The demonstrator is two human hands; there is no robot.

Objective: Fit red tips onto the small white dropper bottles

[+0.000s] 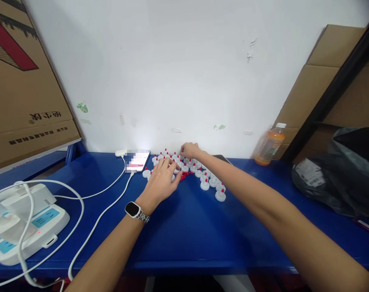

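Head view. We see the left hand [161, 180] lying palm down on the blue table [187, 231], fingers spread and slightly curled, tips touching the white caps [202, 178] and the loose red beads [184, 174] at mid-table near the wall. The right hand [190, 150] reaches to the far edge of the cluster, fingers drawn together over a cap; we cannot tell whether it grips one. A watch [132, 209] sits on the left wrist. Phone [137, 160] with white cable left of the caps; power strip [26, 227] at far left; orange bottle [269, 145] and black bag [342, 174] to the right.
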